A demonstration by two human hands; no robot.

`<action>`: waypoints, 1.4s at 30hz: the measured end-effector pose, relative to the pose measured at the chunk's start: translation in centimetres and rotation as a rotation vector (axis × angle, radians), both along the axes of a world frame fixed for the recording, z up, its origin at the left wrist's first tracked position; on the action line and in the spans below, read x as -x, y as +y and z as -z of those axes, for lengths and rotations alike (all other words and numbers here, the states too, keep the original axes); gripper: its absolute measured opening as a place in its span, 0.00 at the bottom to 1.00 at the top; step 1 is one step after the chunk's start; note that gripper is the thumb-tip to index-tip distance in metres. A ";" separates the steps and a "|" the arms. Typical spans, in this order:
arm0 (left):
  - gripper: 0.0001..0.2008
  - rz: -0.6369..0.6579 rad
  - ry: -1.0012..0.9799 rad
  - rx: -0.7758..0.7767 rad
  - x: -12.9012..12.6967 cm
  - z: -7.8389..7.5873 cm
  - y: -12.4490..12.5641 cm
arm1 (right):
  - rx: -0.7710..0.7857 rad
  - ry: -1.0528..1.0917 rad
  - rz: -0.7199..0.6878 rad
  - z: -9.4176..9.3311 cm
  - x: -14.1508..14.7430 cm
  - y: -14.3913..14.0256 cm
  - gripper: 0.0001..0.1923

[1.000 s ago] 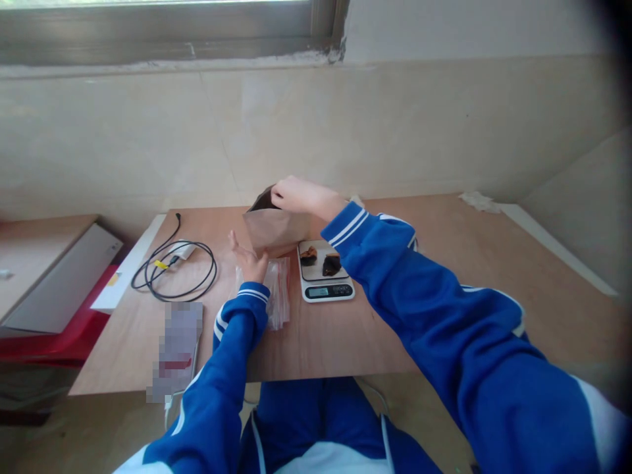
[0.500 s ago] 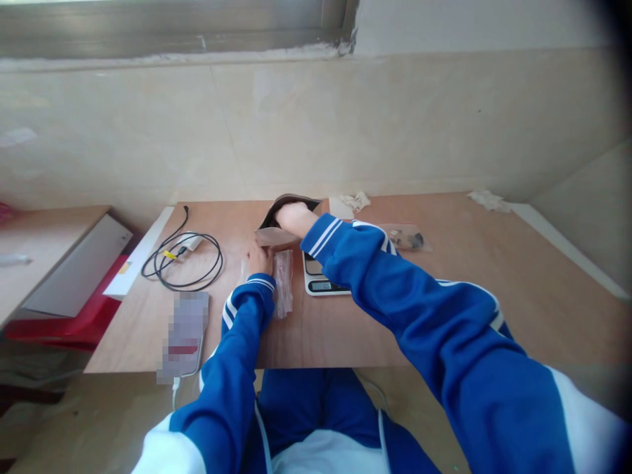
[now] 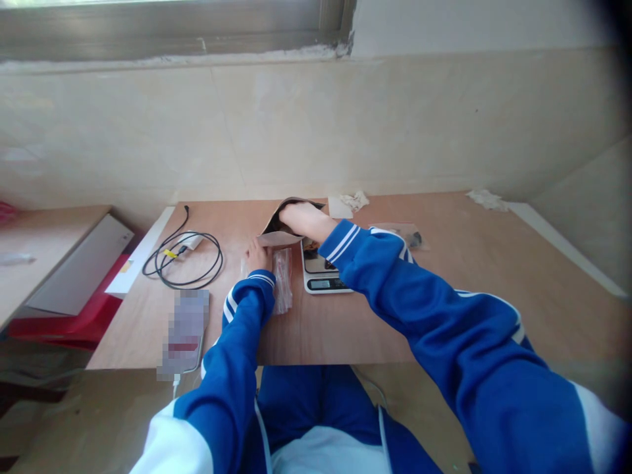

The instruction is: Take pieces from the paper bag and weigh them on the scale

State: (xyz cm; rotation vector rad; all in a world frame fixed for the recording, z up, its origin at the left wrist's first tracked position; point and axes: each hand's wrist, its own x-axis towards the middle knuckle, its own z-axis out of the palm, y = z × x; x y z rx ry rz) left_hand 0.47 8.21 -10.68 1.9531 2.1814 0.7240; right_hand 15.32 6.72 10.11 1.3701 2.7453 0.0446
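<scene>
A brown bag (image 3: 280, 239), dark inside and looking like paper, stands tilted with its mouth towards me at the back of the table. My left hand (image 3: 259, 255) grips its lower left edge, fingers closed against it. Inside the mouth is my right hand (image 3: 301, 218), whose fingers are hidden by the bag. Just right of the bag sits a white kitchen scale (image 3: 307, 283) with a lit display, partly covered by my right sleeve. Some brownish pieces (image 3: 311, 247) lie on its plate. Clear plastic bags (image 3: 283, 282) lie between my left hand and the scale.
A coiled black cable (image 3: 220, 253) with a white adapter (image 3: 192, 241) lies at left, with a phone (image 3: 187, 329) on a charging lead nearer me. Beyond my right sleeve is a clear bag of small pieces (image 3: 412, 236). Crumpled tissues (image 3: 356, 201) lie along the back.
My right hand and forearm have drawn back a little to the right, uncovering more of the scale and the pieces on it. My left hand stays on the bag.
</scene>
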 end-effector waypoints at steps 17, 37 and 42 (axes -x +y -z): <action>0.26 -0.057 0.036 0.016 -0.6 0.0 0.1 | -0.101 0.166 0.072 -1.1 -1.0 -0.7 0.11; 0.20 -0.156 -0.203 -0.117 0.0 1.0 1.1 | -0.234 1.201 0.355 12.6 -11.4 -3.3 0.18; 0.19 -0.160 -0.213 -0.128 -0.1 0.6 1.0 | -0.183 1.230 0.498 16.4 -13.0 -1.5 0.20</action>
